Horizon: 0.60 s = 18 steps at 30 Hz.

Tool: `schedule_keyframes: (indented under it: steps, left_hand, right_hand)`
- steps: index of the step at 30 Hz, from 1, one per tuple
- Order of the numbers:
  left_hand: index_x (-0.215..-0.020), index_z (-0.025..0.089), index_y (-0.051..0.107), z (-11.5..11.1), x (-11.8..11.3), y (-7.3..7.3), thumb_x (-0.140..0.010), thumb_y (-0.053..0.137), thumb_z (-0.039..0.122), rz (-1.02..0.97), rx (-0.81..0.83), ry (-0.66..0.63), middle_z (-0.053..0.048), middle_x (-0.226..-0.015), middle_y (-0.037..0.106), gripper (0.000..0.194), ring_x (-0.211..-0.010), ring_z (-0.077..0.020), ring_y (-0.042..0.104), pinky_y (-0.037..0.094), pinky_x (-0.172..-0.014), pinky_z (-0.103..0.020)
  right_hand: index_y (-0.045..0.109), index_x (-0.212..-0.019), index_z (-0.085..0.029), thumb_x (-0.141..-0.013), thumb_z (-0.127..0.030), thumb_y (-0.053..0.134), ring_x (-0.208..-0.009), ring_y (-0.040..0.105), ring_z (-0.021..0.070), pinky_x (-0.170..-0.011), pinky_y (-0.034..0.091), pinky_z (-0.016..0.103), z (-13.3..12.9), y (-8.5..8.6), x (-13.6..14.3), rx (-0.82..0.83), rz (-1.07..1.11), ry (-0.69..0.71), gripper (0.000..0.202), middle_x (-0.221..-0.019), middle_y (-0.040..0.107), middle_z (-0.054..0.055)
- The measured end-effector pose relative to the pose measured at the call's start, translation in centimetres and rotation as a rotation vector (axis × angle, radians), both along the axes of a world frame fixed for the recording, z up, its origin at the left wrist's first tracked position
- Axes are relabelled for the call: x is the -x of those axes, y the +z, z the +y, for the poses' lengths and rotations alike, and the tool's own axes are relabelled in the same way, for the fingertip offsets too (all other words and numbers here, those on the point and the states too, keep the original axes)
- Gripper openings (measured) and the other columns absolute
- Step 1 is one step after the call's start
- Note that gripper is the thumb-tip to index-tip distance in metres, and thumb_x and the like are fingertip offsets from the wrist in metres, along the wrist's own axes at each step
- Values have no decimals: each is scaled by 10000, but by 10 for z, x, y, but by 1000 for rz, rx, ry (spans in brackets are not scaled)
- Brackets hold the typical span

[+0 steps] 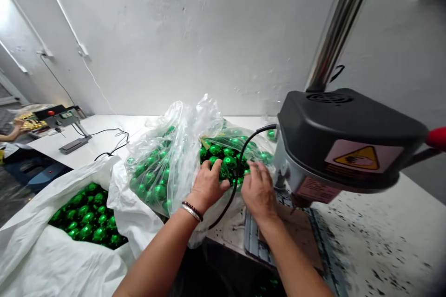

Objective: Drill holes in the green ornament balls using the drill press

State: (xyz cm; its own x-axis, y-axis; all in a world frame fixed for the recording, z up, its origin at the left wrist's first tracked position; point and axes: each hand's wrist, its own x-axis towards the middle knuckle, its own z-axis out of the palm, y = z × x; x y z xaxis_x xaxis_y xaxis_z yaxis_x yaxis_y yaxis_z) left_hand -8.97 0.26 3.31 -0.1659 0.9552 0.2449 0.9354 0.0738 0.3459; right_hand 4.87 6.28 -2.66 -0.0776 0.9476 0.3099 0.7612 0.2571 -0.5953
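Left hand at 7 o'clock from centre: half-curled, thumb apart from fingers, fingers among green balls; cannot tell whether it grips one. Right hand at 5 o'clock: fingers bent at near edge of same balls, slightly blurred; grip cannot be told. Balls lie just below centre, toward 6 o'clock, amid crumpled clear plastic. Black cable hides some. Drill press at 3 o'clock, red knob cut off by frame. White sack at 8 o'clock, also cut off.

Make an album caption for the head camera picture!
Left hand and right hand at a clear bag of shiny green balls, beside a drill press.
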Motion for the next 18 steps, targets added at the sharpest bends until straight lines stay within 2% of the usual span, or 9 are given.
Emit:
schedule_keyframes:
  steps: [2, 5, 8, 11, 13, 15, 18]
  left_hand:
    - [-1405, 177, 496, -6, 8, 1, -796, 644, 280, -127, -46, 53, -177, -1298, 528, 636, -1170, -311, 584, 480, -1030, -455]
    - [-1365, 145, 529, -13, 25, 8, -759, 648, 235, -311, -71, 110, -174, -1308, 539, 624, -1194, -302, 570, 460, -1055, -444]
    - [-1365, 148, 518, -25, 39, 19, -794, 628, 298, -635, -19, 55, -102, -1120, 637, 601, -1029, -254, 632, 515, -947, -415]
    - [-1424, 157, 453, -45, 39, 29, -810, 641, 404, -1002, 61, -80, -43, -937, 652, 687, -785, -182, 637, 532, -714, -318]
    - [-1421, 143, 456, -60, 29, 29, -770, 704, 416, -1118, 78, -172, -25, -872, 646, 748, -723, -149, 607, 492, -645, -268]
    - [-1396, 143, 484, -74, 14, 23, -720, 763, 400, -1184, 108, -223, -17, -852, 646, 775, -707, -132, 585, 466, -629, -247]
    - [-1329, 171, 541, -90, -16, 4, -665, 804, 351, -1247, 141, -253, -47, -1009, 674, 736, -857, -166, 619, 501, -765, -279]
  right_hand:
    - [487, -1396, -143, -976, -358, 443, -1388, 428, 226, -1171, 407, 465, 21, -1, 10, 34, 54, -72, 475, -1460, 441, 144]
    - [538, -1287, -132, -928, -443, 550, -1173, 568, 169, -1020, 524, 407, 46, -5, 24, 94, 109, -85, 475, -1271, 565, 104]
    - [549, -1265, -131, -930, -449, 545, -1145, 575, 157, -1001, 531, 387, 47, -10, 31, 65, 162, -28, 462, -1245, 575, 99]
    - [525, -1316, -138, -929, -443, 547, -1256, 531, 193, -1083, 485, 448, 21, -11, 24, 21, 219, 21, 493, -1338, 534, 113]
    - [499, -1370, -131, -960, -412, 482, -1364, 466, 220, -1159, 424, 486, -9, -10, 11, 6, 259, 81, 497, -1430, 483, 138]
    - [514, -1386, -109, -991, -380, 352, -1412, 438, 217, -1209, 390, 459, -44, -9, -11, 6, 297, 167, 505, -1470, 465, 159]
    - [610, -1310, -173, -959, -493, 386, -1341, 530, 192, -1176, 446, 387, -99, -4, -48, 44, 350, 304, 525, -1399, 560, 115]
